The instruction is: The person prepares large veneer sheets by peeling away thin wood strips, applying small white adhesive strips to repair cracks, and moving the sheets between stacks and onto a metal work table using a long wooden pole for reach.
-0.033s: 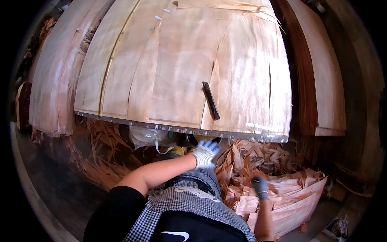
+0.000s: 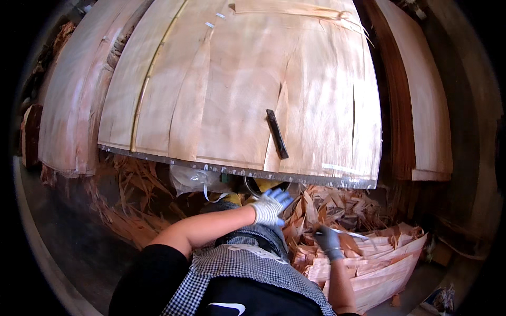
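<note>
Now, before veneer sheet (image 2: 237,100), right hand (image 2: 329,243) is shifting toward finger-spread left hand (image 2: 271,207); pale strip (image 2: 352,234) is showing beside right, grip unclear.

I saw the L arm (image 2: 208,226) bent, angled up & to the R. Gloved L hand (image 2: 271,207) was flat, w/ fingers (image 2: 281,199) a bit apart. R forearm (image 2: 341,284) pointed up; gloved R hand (image 2: 330,244) was too blurry to tell its grip.

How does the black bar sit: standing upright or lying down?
Lying down: the black bar stretches lengthwise along the pale wood surface, apart from the left hand and right hand.
</note>
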A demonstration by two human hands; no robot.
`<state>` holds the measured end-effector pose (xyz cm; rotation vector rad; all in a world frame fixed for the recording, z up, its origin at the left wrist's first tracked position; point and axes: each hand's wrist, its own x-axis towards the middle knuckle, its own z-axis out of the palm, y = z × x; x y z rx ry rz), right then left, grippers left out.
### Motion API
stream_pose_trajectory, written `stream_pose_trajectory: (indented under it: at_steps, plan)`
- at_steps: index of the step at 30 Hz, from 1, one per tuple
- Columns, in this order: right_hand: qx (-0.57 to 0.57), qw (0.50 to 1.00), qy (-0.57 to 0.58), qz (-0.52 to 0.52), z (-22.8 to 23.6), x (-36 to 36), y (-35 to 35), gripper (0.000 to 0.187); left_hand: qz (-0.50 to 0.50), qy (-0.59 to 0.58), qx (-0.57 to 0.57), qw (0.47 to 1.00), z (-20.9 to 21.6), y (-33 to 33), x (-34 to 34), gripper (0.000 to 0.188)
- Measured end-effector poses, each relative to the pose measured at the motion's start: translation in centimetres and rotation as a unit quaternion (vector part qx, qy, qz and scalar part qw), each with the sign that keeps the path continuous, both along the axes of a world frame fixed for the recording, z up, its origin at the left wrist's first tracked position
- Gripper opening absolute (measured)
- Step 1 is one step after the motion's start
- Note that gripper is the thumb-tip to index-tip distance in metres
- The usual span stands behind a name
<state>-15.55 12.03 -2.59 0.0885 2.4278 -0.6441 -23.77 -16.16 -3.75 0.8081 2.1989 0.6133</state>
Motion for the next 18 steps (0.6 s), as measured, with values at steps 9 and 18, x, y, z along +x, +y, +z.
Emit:
stream_pose_trajectory:
  at_steps: [9, 18]
  plan:
    - [-0.563, 0.768, -0.163, -0.259, 8.7, -15.4, -19.7, 0.034, 0.432, -0.104, 0.318, 0.837, 9.1, -8.8, -3.1, 0.017]
    - [-0.591, 0.730, -0.087, -0.334, 2.8, -29.8, -26.8, 0.023, 0.105, 0.172, 0.130, 0.971, 8.5, -19.7, -11.8, 0.022]
